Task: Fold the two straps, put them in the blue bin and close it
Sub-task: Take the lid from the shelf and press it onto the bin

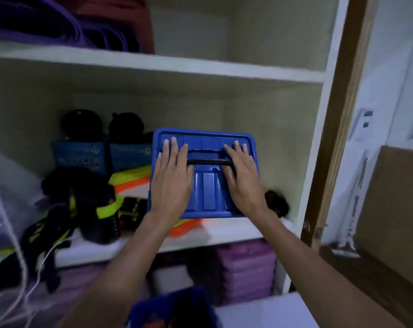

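A: Count, centre of frame: one blue bin lid (204, 176), two hands on it. Left hand (171, 183) and right hand (242, 179) both lie flat, palms down, fingers straight. Grip state: released on both, pressing, grasping nothing.

B: Lid appearance?

A: Glossy blue plastic, rectangular, raised rim, ribbed recess in the middle, one black handle bar (209, 162) running across between the hands. It covers whatever is beneath it; the bin body under it cannot be made out.

B: Location?

A: On the middle shelf (224, 230) of a white cupboard, right of centre, near the front edge. An orange piece (186, 227) sticks out under its near edge.

B: Straps visible?

A: Cannot tell. Black and neon-yellow gear (91, 209) lies heaped at left of the same shelf, too blurred to name.

B: Other counts?

A: Two blue perforated baskets (101, 156) side by side behind the heap, a dark round item in each. One dark object (276, 203) just right of the lid. Second blue container (177, 308) at bottom centre, open top. Purple stacked items (245, 268) on the shelf below. Purple rolled mats (58, 27) upper left.
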Tool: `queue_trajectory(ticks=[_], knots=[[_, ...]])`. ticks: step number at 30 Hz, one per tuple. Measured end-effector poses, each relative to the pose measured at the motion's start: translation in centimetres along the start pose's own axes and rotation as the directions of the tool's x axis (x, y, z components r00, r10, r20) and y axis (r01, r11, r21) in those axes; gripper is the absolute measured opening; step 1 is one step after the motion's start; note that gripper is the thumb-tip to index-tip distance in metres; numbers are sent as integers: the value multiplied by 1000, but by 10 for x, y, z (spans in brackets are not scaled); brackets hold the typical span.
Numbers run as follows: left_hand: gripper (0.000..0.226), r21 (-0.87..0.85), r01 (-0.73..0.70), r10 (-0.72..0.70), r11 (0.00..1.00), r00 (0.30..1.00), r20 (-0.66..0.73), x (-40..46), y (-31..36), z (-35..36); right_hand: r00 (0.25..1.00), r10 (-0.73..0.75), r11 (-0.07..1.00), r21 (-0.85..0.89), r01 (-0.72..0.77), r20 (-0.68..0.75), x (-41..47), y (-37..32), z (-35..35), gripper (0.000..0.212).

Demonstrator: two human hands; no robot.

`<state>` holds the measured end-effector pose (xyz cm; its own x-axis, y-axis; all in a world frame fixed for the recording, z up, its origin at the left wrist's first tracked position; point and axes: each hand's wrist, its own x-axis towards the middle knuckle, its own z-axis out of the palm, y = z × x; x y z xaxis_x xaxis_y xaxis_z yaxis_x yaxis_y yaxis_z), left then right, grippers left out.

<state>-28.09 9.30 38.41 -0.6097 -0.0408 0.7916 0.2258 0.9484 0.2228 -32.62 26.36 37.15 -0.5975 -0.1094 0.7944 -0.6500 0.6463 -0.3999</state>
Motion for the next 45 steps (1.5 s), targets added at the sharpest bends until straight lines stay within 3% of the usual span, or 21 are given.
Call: queue_trajectory(ticks=[5, 9, 15, 26, 35, 45], knots=[[45, -76, 245, -226, 967, 954, 198, -165, -50, 29, 953, 89, 996, -12, -89, 289, -148, 2, 63, 49], [46, -1, 362, -341, 932, 878, 336, -276, -72, 47, 875, 177, 982, -26, -185, 451, -257, 6, 99, 49], [48, 69, 494, -465, 866, 749, 471, -349, -88, 72, 749, 223, 964, -27, -265, 624, -320, 22, 129, 49], [47, 163, 532, -526, 831, 655, 543, -346, -122, 144, 626, 227, 967, -96, -236, 746, -310, 81, 194, 50], [72, 199, 555, -558, 808, 612, 560, -337, -132, 159, 665, 229, 972, -136, -190, 711, -301, 86, 215, 57], [65, 216, 536, -556, 816, 627, 546, -344, -123, 158, 671, 268, 963, -188, -191, 692, -320, 86, 210, 68]])
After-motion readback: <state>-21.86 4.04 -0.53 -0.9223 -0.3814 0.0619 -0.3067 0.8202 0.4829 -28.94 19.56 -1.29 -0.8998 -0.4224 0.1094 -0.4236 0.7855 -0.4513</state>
